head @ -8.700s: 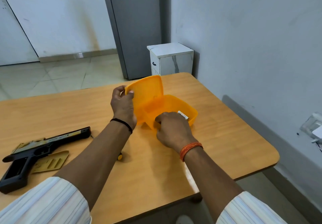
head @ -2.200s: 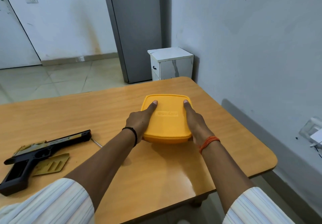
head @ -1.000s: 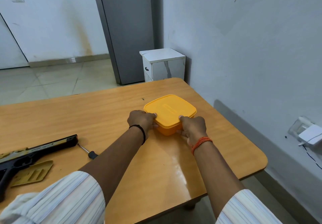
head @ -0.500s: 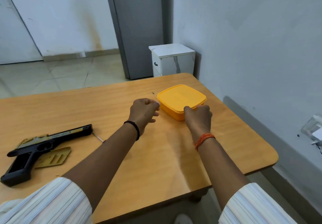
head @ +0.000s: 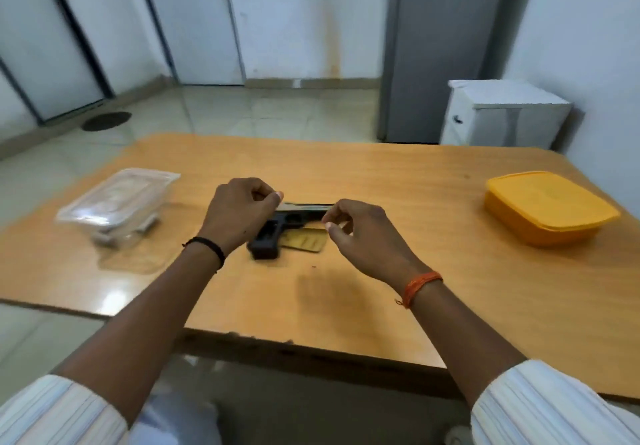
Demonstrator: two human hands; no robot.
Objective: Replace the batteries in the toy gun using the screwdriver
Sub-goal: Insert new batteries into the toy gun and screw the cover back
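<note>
While both hands, left (head: 239, 212) and right (head: 360, 233), hover curled and seemingly empty, they hide part of the toy gun (head: 277, 233).

we reach both forearms forward from the bottom corners, striped sleeves pushed back to the elbows. our left hand (head: 239, 214) hangs with its back toward us, wrist bent slightly down, fingers curled in loosely and the thumb tip laid against the forefinger; whether anything sits in that pinch we cannot tell. a black band circles the left wrist. our right hand (head: 360, 233) sits a little lower and nearer, knuckles up, fingers also curled, thumb and forefinger drawn close together with a pale nail showing. an orange thread wraps the right wrist. the two hands are near each other but apart.
</note>
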